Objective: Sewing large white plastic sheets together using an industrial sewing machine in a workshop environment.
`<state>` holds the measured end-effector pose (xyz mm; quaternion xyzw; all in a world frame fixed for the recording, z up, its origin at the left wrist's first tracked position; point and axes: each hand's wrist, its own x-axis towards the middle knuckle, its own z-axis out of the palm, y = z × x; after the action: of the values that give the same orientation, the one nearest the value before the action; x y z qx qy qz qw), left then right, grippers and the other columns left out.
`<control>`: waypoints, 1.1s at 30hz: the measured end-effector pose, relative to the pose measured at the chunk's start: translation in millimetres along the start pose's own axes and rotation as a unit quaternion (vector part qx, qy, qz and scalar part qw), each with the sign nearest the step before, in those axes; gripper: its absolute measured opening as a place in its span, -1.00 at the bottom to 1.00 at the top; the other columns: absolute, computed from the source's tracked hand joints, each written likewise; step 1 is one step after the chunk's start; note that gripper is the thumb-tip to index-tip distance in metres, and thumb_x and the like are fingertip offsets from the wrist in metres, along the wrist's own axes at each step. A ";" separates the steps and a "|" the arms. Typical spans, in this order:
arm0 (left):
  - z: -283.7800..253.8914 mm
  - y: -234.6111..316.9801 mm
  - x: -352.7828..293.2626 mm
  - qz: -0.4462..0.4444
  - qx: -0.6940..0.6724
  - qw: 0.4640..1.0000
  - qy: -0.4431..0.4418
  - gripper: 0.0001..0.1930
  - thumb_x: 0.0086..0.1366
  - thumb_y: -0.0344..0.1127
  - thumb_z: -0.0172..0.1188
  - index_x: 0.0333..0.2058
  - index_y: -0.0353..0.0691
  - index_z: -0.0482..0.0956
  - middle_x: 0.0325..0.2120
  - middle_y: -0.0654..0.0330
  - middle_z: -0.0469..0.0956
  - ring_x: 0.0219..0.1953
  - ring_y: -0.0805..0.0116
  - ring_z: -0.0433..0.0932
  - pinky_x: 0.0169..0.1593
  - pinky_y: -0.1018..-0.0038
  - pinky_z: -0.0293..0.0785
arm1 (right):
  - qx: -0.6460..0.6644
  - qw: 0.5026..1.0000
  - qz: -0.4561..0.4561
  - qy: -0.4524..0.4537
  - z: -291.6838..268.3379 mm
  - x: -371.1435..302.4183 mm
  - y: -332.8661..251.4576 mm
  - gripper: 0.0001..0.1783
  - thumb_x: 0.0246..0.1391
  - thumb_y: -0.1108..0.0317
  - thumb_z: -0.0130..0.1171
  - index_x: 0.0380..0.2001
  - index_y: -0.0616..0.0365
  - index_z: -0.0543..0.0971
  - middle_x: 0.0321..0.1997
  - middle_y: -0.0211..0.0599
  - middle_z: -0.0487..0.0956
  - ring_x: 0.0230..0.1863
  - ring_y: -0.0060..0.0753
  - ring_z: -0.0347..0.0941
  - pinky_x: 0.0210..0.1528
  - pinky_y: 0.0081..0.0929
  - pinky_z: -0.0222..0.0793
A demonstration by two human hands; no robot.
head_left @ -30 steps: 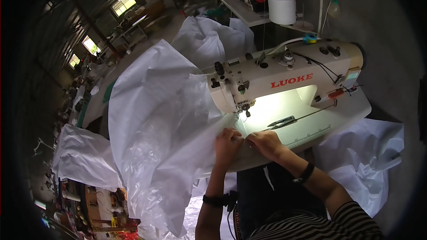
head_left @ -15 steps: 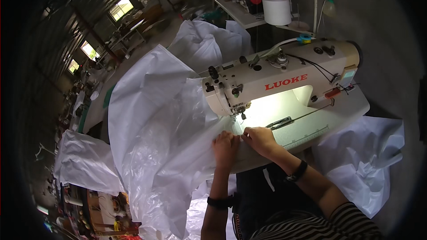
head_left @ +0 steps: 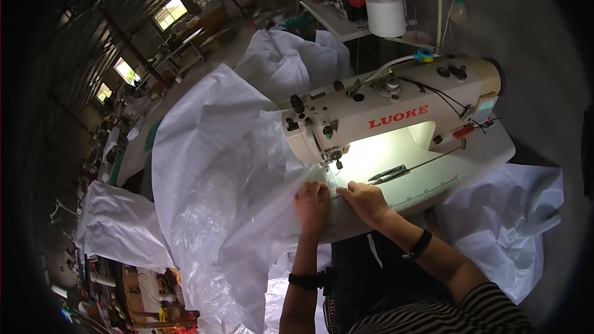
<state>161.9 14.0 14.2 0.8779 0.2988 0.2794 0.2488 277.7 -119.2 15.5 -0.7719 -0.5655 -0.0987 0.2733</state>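
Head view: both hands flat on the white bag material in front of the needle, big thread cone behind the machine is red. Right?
Not quite. The thread cone is white, as the head view shows. Both the left hand and right hand do press the white bag material before the needle.

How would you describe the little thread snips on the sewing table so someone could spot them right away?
Start at the cream sewing machine and look under its arm, where the lamp lights the white table. The thread snips lie there, right of the needle and just beyond the right hand. They are the only small dark metal tool on that bright surface.
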 end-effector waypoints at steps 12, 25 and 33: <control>6.4 -15.2 44.9 0.101 -0.049 0.993 0.046 -0.94 0.13 -0.41 0.26 -0.42 -0.24 0.66 -0.39 0.12 0.60 -0.30 0.10 0.60 -0.17 0.25 0.50 | -0.031 0.998 -0.032 0.048 15.9 33.9 26.9 -0.86 0.11 0.30 0.09 -0.26 -0.11 0.57 -0.43 -0.40 0.51 -0.41 -0.28 0.54 -0.39 -0.26 0.45; 7.1 -12.2 43.2 0.091 -0.039 0.994 0.049 -0.86 0.16 -0.48 0.21 -0.33 -0.27 0.72 -0.30 0.05 0.63 -0.25 0.05 0.62 -0.10 0.26 0.53 | -0.072 0.996 -0.017 0.038 39.2 31.8 36.8 -0.79 0.15 0.31 0.10 -0.17 -0.18 0.62 -0.48 -0.44 0.53 -0.49 -0.34 0.54 -0.47 -0.35 0.45; 9.6 -12.8 53.9 0.082 -0.010 0.995 0.055 -0.86 0.16 -0.48 0.21 -0.33 -0.26 0.72 -0.34 0.05 0.62 -0.25 0.04 0.62 -0.11 0.26 0.53 | -0.095 0.995 0.000 0.015 46.1 42.7 39.8 -0.75 0.18 0.32 0.05 -0.12 -0.19 0.62 -0.48 -0.47 0.56 -0.49 -0.37 0.58 -0.50 -0.38 0.47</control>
<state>199.0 56.1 18.0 0.8802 0.2359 0.3500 0.2169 321.9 -68.0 -15.4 -0.7927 -0.5494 -0.1634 0.2074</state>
